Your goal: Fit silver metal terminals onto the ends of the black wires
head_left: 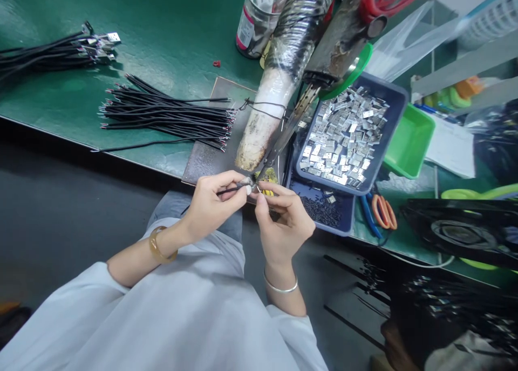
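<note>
Green-topped counter [170, 31], dark floor below its near edge. A loose bundle of thin black cut wires [165, 114] lies on the counter; a second bundle with metal plug ends [60, 52] sits far left. A dark metal plate [210, 160] rests at the counter edge under a taped, foil-wrapped tool barrel [279, 79].

Left hand [212, 203] raised in front of the plate, fingers pinched narrow on a single black wire [230, 190]. Right hand [281, 220] meets it, fingers closed on a small metal connector shell [253, 186] at the wire's tip, just under the barrel's end.

Blue plastic tray [399, 98] holds a heap of silver metal shells. Empty green tray [410, 141] beside it. A glass jar [257, 22] stands behind.
</note>
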`<state>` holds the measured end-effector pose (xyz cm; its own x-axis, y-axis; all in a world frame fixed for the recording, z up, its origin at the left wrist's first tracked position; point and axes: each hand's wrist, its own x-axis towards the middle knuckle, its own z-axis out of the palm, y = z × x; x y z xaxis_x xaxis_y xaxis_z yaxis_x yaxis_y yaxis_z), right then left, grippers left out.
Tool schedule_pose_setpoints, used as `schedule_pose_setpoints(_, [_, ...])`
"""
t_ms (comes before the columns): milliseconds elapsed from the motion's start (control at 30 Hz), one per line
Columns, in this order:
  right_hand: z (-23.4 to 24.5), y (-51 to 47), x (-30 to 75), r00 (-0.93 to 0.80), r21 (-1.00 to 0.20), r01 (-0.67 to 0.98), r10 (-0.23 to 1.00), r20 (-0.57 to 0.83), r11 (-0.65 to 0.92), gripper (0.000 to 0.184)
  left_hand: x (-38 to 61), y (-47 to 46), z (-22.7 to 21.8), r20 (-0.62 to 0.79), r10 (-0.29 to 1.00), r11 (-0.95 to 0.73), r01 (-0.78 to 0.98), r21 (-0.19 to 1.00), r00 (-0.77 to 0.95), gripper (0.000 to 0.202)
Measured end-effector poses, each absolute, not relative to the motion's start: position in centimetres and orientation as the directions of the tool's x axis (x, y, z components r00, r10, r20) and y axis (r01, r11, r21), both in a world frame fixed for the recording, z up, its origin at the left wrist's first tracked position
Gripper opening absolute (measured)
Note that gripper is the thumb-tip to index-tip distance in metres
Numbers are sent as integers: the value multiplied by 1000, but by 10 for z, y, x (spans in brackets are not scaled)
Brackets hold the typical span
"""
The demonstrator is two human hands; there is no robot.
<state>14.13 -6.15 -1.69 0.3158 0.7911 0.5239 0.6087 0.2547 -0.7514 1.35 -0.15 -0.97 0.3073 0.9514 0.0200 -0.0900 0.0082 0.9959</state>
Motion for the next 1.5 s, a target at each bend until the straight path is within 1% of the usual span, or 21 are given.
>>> schedule_pose_setpoints(100, [-16, -59, 142, 302, -721, 642, 779, 549, 259, 12, 14, -1, -11, 41, 952, -17, -79, 997, 304, 9])
schedule_pose_setpoints(300, [-10, -54, 141, 255, -610, 738, 718, 647, 288, 16, 15, 2, -6, 133, 953, -119, -68, 991, 274, 10])
schedule_pose_setpoints(400, [-9, -55, 140, 219, -563, 770, 704, 676, 301, 18, 15, 2, -6, 142, 954, -131, -57, 990, 264, 10])
schedule_pose_setpoints(533, [-12, -57, 141, 155, -506, 806, 717, 680, 307, 20, 13, -1, -9, 92, 955, -82, -47, 996, 281, 11])
schedule_pose_setpoints(600, [-13, -58, 141, 145, -496, 812, 718, 681, 306, 20, 12, -1, -11, 56, 955, -47, -38, 998, 291, 12])
schedule_pose_setpoints(700, [-13, -61, 141, 152, -519, 797, 730, 667, 309, 19, 12, -2, -11, -6, 952, 22, -48, 999, 306, 12])
schedule_pose_setpoints(800, [-10, -68, 145, 187, -591, 747, 757, 626, 305, 15, 12, -4, -9, -77, 930, 116, -89, 989, 359, 11])
schedule_pose_setpoints(833, [-7, -72, 148, 226, -609, 732, 734, 640, 305, 13, 12, -5, -8, -102, 915, 155, -106, 982, 391, 10])
schedule_pose_setpoints(900, [-1, -79, 161, 366, -609, 742, 591, 719, 281, 9, 10, -7, -7, -146, 874, 235, -140, 962, 463, 10])
schedule_pose_setpoints(933, [2, -82, 170, 432, -604, 762, 513, 742, 233, 10, 9, -8, -7, -165, 851, 275, -156, 949, 498, 10])
schedule_pose_setpoints(967, [5, -84, 180, 482, -602, 783, 461, 745, 156, 12, 8, -9, -7, -180, 829, 313, -172, 934, 530, 11])
schedule_pose_setpoints(1000, [7, -85, 192, 510, -608, 793, 493, 705, 49, 15, 6, -10, -8, -192, 808, 348, -188, 918, 558, 13])
schedule_pose_setpoints(1033, [9, -85, 204, 509, -597, 800, 599, 618, -62, 19, 5, -11, -8, -201, 789, 380, -204, 902, 580, 16])
schedule_pose_setpoints(1067, [10, -84, 215, 485, -562, 814, 704, 520, -146, 23, 3, -11, -9, -208, 772, 409, -219, 886, 600, 19])
schedule_pose_setpoints(1100, [9, -82, 226, 443, -517, 834, 790, 424, -191, 26, 2, -11, -9, -212, 754, 437, -233, 869, 622, 22])
schedule_pose_setpoints(1167, [7, -76, 242, 346, -445, 876, 886, 310, -186, 32, 0, -9, -9, -216, 702, 496, -249, 832, 678, 24])
schedule_pose_setpoints(1267, [3, -66, 253, 227, -389, 913, 945, 236, -123, 35, -1, -5, -6, -218, 586, 591, -227, 774, 781, 23])
schedule_pose_setpoints(1333, [2, -62, 255, 186, -360, 927, 960, 207, -102, 36, 0, -2, -4, -229, 524, 633, -195, 749, 820, 26])
schedule_pose_setpoints(1400, [1, -59, 255, 169, -337, 936, 968, 186, -99, 37, 2, -1, -1, -239, 503, 645, -176, 743, 831, 29])
schedule_pose_setpoints(1500, [2, -56, 257, 160, -340, 935, 973, 164, -96, 41, 5, -1, -1, -217, 537, 607, -194, 771, 815, 29])
